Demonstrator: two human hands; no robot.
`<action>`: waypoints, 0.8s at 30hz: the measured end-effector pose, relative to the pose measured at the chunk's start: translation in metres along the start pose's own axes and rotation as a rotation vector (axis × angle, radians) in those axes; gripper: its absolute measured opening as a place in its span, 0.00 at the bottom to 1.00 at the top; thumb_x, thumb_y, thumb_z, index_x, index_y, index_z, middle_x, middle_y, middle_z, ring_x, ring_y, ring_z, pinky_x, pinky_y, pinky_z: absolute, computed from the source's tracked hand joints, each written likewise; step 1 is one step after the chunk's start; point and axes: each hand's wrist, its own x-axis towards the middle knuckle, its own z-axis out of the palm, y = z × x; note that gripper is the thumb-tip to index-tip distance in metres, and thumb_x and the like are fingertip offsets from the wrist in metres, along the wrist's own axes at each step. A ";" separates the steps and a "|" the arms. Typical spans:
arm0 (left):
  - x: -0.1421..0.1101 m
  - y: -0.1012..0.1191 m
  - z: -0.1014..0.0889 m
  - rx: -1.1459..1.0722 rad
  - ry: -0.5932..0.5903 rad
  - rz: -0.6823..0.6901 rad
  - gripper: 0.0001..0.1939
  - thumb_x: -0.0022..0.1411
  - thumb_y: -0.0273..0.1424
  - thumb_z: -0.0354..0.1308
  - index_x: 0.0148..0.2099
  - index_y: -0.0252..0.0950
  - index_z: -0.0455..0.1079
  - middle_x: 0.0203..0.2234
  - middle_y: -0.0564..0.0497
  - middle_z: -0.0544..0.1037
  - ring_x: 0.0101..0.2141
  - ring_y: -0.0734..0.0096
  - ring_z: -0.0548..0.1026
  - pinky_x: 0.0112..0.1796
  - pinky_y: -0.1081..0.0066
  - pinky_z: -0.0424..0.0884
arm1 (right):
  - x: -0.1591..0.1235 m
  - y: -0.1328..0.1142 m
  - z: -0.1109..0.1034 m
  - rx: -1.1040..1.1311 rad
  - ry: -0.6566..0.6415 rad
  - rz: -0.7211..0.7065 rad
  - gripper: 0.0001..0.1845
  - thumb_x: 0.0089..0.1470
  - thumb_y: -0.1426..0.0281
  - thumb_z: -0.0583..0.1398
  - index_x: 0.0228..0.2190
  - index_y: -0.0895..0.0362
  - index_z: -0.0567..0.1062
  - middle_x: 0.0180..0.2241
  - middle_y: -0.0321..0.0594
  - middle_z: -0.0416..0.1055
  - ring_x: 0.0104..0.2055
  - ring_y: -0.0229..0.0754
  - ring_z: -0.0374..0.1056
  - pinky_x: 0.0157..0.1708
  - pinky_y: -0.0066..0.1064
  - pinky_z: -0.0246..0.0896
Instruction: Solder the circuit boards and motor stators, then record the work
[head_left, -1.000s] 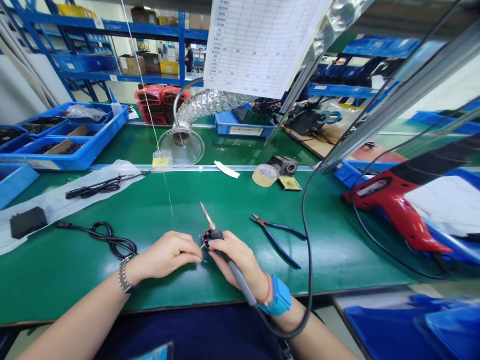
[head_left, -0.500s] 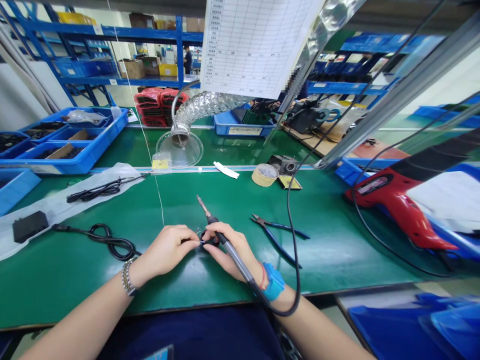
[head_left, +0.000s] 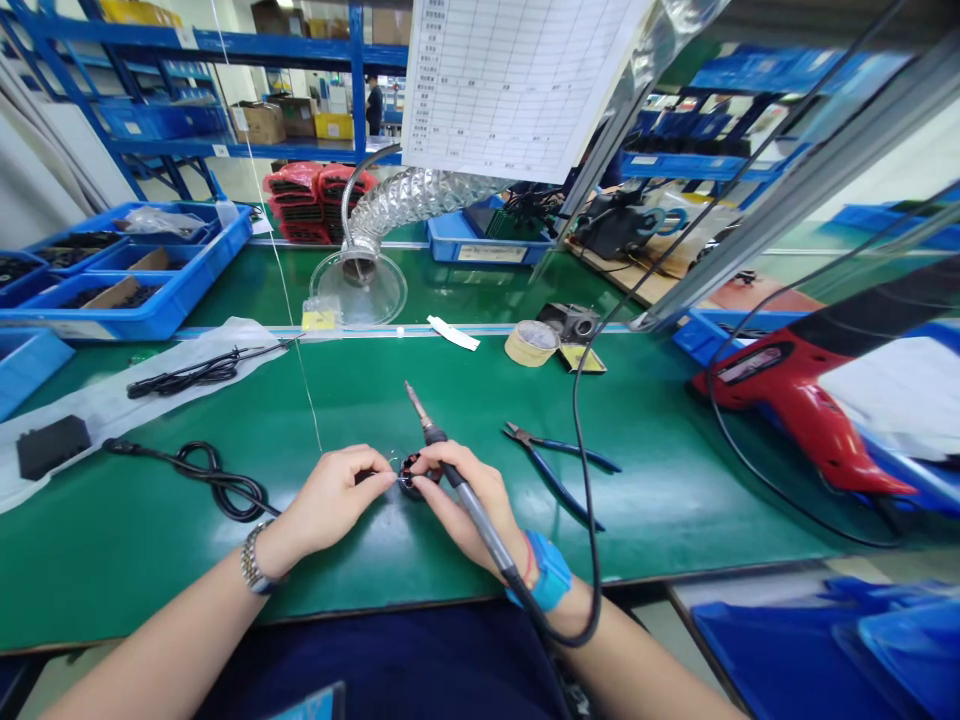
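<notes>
My right hand (head_left: 480, 505) is closed around a soldering iron (head_left: 486, 530), whose bare tip points up and away from me. Its thumb and fingertips also touch a small round black part (head_left: 409, 468) with reddish patches inside, partly hidden by the fingers. My left hand (head_left: 330, 500) pinches a thin wire (head_left: 399, 480) beside that part; the wire's far end is too small to follow. Right of my hands lie blue-handled cutting pliers (head_left: 559, 475) with jaws slightly apart. A coiled black cable (head_left: 217, 480) rests left of my left wrist.
A clear fume-extraction hood (head_left: 360, 288) stands behind my hands. Near it are a tape roll (head_left: 531, 343) and a thin hanging strand (head_left: 289, 290). Blue parts bins (head_left: 157, 320) sit at left, a red heat gun (head_left: 810, 410) at right. The iron's cord (head_left: 581, 430) loops beside my right arm.
Both hands have come closer together at the small round part, the left pinch now at its edge. The iron's cord has swung left. The pliers and cable stay put.
</notes>
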 end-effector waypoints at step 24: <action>-0.002 -0.004 0.005 0.114 -0.005 0.102 0.10 0.62 0.30 0.52 0.29 0.35 0.71 0.24 0.54 0.71 0.27 0.74 0.68 0.30 0.74 0.61 | 0.010 -0.024 -0.065 0.068 -0.194 0.005 0.08 0.53 0.74 0.58 0.33 0.55 0.78 0.25 0.40 0.73 0.28 0.40 0.66 0.27 0.34 0.62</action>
